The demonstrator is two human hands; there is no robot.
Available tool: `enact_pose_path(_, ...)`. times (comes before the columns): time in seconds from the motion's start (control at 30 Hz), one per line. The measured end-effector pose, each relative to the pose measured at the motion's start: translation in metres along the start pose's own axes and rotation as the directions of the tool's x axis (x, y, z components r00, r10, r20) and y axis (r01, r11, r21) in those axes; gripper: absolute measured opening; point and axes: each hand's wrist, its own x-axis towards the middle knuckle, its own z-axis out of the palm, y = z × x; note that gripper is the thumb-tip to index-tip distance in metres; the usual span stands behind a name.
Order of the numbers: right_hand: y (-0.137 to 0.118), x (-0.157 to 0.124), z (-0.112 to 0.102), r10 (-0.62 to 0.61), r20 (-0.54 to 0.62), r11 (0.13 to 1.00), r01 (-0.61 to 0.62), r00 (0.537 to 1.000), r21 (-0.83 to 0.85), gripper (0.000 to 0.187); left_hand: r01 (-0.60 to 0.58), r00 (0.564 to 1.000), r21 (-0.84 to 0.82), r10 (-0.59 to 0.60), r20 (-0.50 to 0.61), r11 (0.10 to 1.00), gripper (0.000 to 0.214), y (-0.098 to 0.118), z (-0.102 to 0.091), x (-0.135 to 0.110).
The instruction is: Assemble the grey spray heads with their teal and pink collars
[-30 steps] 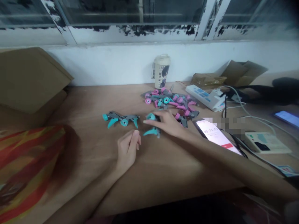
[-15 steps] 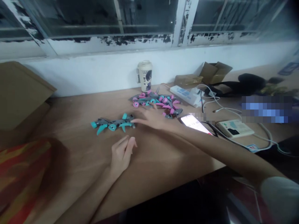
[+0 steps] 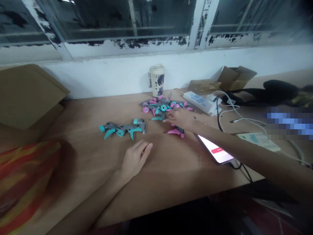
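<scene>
My right hand (image 3: pixel 182 119) reaches to the front of a heaped pile of grey trigger spray heads (image 3: pixel 158 103) with pink or teal parts. Its fingers are closed at the end of a teal-and-grey spray head (image 3: pixel 160 116); the exact grip is partly hidden. Just below that hand lies a pink-and-grey spray head (image 3: pixel 177 131). My left hand (image 3: pixel 137 157) rests on the table, its fingers together and loosely curled, with nothing visible in them. Beyond it, several teal-and-grey spray heads (image 3: pixel 122 128) lie side by side in a row.
A lidded coffee cup (image 3: pixel 157 80) stands behind the pile by the wall. To the right are a lit phone (image 3: pixel 215 150), a power strip (image 3: pixel 199 101), cables and cardboard boxes (image 3: pixel 236 78). A large carton (image 3: pixel 29 94) and a red-yellow striped item (image 3: pixel 29 176) are at left.
My right hand has moved right, from beside the teal row to the pile's front. A pink spray head now shows separately below it. My left hand stays near the table front. The view has shifted slightly.
</scene>
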Motion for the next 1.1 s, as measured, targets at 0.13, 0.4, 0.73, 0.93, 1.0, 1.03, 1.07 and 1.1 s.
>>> enact_pose_path(0.13,-0.026,0.028,0.015,0.134,0.024,0.989,-0.132,0.991,-0.072,0.074,-0.002,1.0,-0.002,0.002,0.015,1.0,0.02,0.002,0.002,0.0)
enact_pose_path(0.4,-0.033,0.046,0.026,0.093,0.084,0.991,-0.085,0.992,-0.102,0.055,0.057,0.998,-0.043,-0.059,-0.037,0.997,0.018,0.002,0.0,0.001)
enact_pose_path(0.73,-0.028,0.021,-0.003,-0.062,0.022,0.998,0.062,0.998,-0.01,0.026,0.206,0.964,-0.22,-0.236,-0.12,0.954,0.02,-0.012,0.001,-0.001)
enact_pose_path(0.93,-0.019,-0.049,-0.039,-0.174,-0.054,0.953,0.182,0.983,0.241,0.033,0.299,0.928,-0.414,-0.363,-0.082,0.859,0.023,-0.007,0.001,-0.001)
enact_pose_path(1.0,-0.017,-0.077,-0.037,-0.266,-0.073,0.883,0.274,0.961,0.382,0.029,0.292,0.939,-0.493,-0.344,-0.015,0.819,0.029,-0.001,0.001,-0.001)
enact_pose_path(1.03,-0.017,-0.089,-0.035,-0.279,-0.056,0.875,0.278,0.959,0.397,0.026,0.287,0.946,-0.528,-0.323,0.025,0.8,0.032,0.004,0.002,-0.002)
enact_pose_path(1.07,-0.017,-0.099,-0.032,-0.283,-0.031,0.87,0.27,0.959,0.412,0.025,0.284,0.952,-0.558,-0.297,0.069,0.78,0.035,0.008,0.002,-0.002)
enact_pose_path(1.1,-0.017,-0.107,-0.028,-0.3,0.008,0.856,0.265,0.954,0.443,0.025,0.283,0.956,-0.585,-0.271,0.11,0.76,0.036,0.013,0.003,-0.003)
